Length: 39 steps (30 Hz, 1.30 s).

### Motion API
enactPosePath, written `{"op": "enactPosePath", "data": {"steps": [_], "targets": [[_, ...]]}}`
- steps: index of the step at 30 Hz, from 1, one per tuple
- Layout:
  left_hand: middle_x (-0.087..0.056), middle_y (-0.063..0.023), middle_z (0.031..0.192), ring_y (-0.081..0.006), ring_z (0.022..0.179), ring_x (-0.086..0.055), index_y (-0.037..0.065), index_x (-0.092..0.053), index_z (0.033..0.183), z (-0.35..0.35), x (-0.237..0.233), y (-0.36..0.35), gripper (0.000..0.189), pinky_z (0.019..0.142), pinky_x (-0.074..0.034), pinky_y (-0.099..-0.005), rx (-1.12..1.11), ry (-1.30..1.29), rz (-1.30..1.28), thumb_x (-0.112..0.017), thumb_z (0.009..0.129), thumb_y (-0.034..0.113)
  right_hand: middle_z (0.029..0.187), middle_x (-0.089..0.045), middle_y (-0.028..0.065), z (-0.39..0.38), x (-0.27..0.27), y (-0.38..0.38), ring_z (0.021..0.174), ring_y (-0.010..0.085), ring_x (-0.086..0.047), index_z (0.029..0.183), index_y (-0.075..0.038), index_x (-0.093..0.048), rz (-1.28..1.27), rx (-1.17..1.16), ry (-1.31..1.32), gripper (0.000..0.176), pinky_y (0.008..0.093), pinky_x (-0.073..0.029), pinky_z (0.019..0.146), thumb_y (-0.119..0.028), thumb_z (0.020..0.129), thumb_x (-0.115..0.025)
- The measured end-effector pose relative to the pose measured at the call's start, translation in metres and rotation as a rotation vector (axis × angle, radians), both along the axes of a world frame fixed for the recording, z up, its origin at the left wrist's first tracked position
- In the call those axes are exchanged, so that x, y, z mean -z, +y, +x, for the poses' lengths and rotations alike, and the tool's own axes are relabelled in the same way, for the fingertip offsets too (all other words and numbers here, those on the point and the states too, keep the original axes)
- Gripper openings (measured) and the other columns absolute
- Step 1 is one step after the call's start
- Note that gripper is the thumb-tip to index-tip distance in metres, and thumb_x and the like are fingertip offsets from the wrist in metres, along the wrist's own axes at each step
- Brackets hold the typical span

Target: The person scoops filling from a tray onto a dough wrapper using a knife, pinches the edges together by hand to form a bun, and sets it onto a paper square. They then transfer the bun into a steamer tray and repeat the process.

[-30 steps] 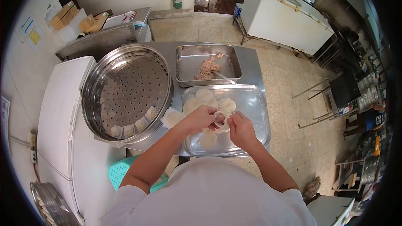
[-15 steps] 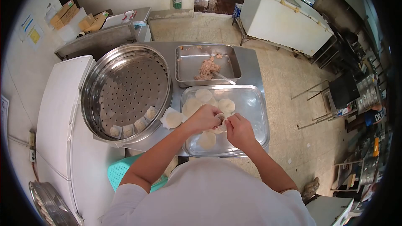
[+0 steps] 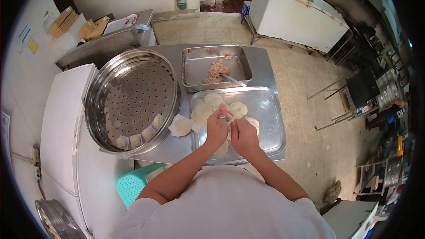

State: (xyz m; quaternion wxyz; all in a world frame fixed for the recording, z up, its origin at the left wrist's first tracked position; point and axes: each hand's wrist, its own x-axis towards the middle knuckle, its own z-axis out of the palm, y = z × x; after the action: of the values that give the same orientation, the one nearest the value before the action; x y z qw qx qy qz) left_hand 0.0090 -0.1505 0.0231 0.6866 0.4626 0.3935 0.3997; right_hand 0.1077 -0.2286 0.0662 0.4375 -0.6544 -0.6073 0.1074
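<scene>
My left hand (image 3: 217, 126) and my right hand (image 3: 243, 138) meet over a shallow metal tray (image 3: 271, 126). Their fingers are closed around a small piece of pale dough, mostly hidden between them. Round dough wrappers (image 3: 202, 112) lie on the tray around my hands. Behind it, a deeper metal pan (image 3: 191, 77) holds minced filling (image 3: 217, 71) with a spoon (image 3: 233, 80) in it. To the left, one dough round (image 3: 183, 127) rests on white paper. Several filled buns (image 3: 147, 133) on paper squares sit along the near edge inside a perforated steamer (image 3: 137, 93).
White freezers stand at the left (image 3: 66, 124) and at the back right (image 3: 296, 15). A turquoise stool (image 3: 133, 186) is below the table's near edge. Another steamer (image 3: 59, 221) is at the lower left. A person (image 3: 392, 110) is partly visible at the far right.
My hands have drawn together, and my left hand has turned upright with its thumb side raised, hiding more of the dough. The view has shifted slightly.
</scene>
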Motion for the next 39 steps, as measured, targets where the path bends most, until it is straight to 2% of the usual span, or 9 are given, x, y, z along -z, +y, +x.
{"op": "enactPosePath", "data": {"steps": [4, 7, 13, 19, 25, 31, 34, 37, 39], "targets": [[-0.055, 0.0012, 0.071, -0.0065, 0.055, -0.048, 0.005, -0.065, 0.095, -0.007, -0.005, 0.001, 0.057, 0.045, -0.040, -0.0234, -0.023, 0.042, 0.081, -0.041, 0.109, 0.055, 0.087, -0.064, 0.0196, 0.000, -0.009, 0.003, 0.071, 0.0362, -0.062, 0.094, 0.002, -0.064, 0.055, -0.013, -0.019, 0.008, 0.0441, -0.049, 0.063, -0.005, 0.096, -0.063], [-0.059, -0.0022, 0.074, -0.0083, 0.059, -0.053, 0.002, -0.064, 0.095, -0.008, -0.014, -0.001, 0.052, 0.047, -0.045, -0.0268, -0.037, -0.030, 0.128, -0.044, 0.110, 0.048, 0.089, -0.063, 0.0201, -0.001, -0.015, 0.005, 0.072, 0.0378, -0.061, 0.095, 0.002, -0.064, -0.035, -0.012, 0.227, 0.006, 0.0441, -0.049, 0.064, -0.004, 0.095, -0.063], [-0.060, -0.0028, 0.074, -0.0091, 0.057, -0.055, 0.004, -0.063, 0.093, -0.009, -0.014, 0.000, 0.067, 0.046, -0.044, -0.0256, 0.014, 0.098, 0.189, -0.034, 0.107, 0.063, 0.085, -0.061, 0.0192, 0.009, -0.015, 0.005, 0.074, 0.0393, -0.062, 0.097, 0.003, -0.064, -0.018, -0.106, -0.069, 0.006, 0.0444, -0.051, 0.066, -0.003, 0.094, -0.064], [-0.060, -0.0046, 0.072, -0.0120, 0.064, -0.061, 0.001, -0.066, 0.096, -0.018, -0.025, 0.008, 0.064, 0.047, -0.049, -0.0282, 0.078, 0.127, 0.050, -0.037, 0.109, 0.056, 0.088, -0.061, 0.0194, 0.009, -0.032, 0.006, 0.079, 0.0405, -0.063, 0.097, 0.001, -0.063, -0.016, -0.115, -0.066, 0.006, 0.0481, -0.051, 0.067, -0.002, 0.092, -0.064], [-0.063, -0.0096, 0.070, -0.0174, 0.062, -0.062, -0.003, -0.066, 0.091, -0.017, -0.029, 0.011, 0.074, 0.055, -0.050, -0.0357, -0.006, 0.178, 0.384, -0.035, 0.108, 0.061, 0.088, -0.062, 0.0186, 0.016, -0.027, 0.015, 0.078, 0.0397, -0.063, 0.098, 0.002, -0.064, -0.048, -0.201, -0.025, 0.008, 0.0474, -0.052, 0.068, 0.000, 0.091, -0.065], [-0.064, -0.0144, 0.067, -0.0224, 0.067, -0.065, -0.005, -0.070, 0.082, -0.023, -0.032, 0.022, 0.081, 0.063, -0.051, -0.0389, 0.126, 0.354, 0.155, -0.031, 0.108, 0.062, 0.089, -0.064, 0.0200, 0.015, -0.038, 0.012, 0.077, 0.0405, -0.063, 0.101, 0.003, -0.067, -0.023, -0.187, -0.156, 0.012, 0.0488, -0.052, 0.069, 0.001, 0.089, -0.065], [-0.065, -0.0153, 0.068, -0.0231, 0.071, -0.067, -0.006, -0.071, 0.083, -0.023, -0.036, 0.031, 0.084, 0.064, -0.051, -0.0395, 0.171, 0.443, 0.283, -0.029, 0.107, 0.064, 0.090, -0.065, 0.0214, 0.014, -0.049, 0.021, 0.078, 0.0413, -0.064, 0.097, 0.003, -0.067, -0.034, -0.191, 0.024, 0.009, 0.0495, -0.051, 0.068, 0.001, 0.089, -0.065], [-0.066, -0.0117, 0.070, -0.0219, 0.074, -0.067, -0.004, -0.072, 0.086, -0.023, -0.039, 0.036, 0.085, 0.067, -0.052, -0.0404, 0.222, 0.409, 0.366, -0.030, 0.106, 0.067, 0.089, -0.067, 0.0221, 0.024, -0.044, 0.028, 0.078, 0.0408, -0.066, 0.097, 0.003, -0.069, -0.093, -0.239, -0.041, 0.009, 0.0479, -0.053, 0.069, 0.000, 0.089, -0.066], [-0.067, -0.0082, 0.072, -0.0192, 0.077, -0.067, -0.002, -0.072, 0.088, -0.026, -0.049, 0.036, 0.082, 0.067, -0.053, -0.0378, 0.240, 0.217, 0.154, -0.032, 0.106, 0.067, 0.086, -0.067, 0.0218, 0.026, -0.043, 0.030, 0.078, 0.0400, -0.066, 0.095, 0.003, -0.069, -0.092, -0.198, -0.012, 0.008, 0.0467, -0.053, 0.069, -0.001, 0.089, -0.066]]}}
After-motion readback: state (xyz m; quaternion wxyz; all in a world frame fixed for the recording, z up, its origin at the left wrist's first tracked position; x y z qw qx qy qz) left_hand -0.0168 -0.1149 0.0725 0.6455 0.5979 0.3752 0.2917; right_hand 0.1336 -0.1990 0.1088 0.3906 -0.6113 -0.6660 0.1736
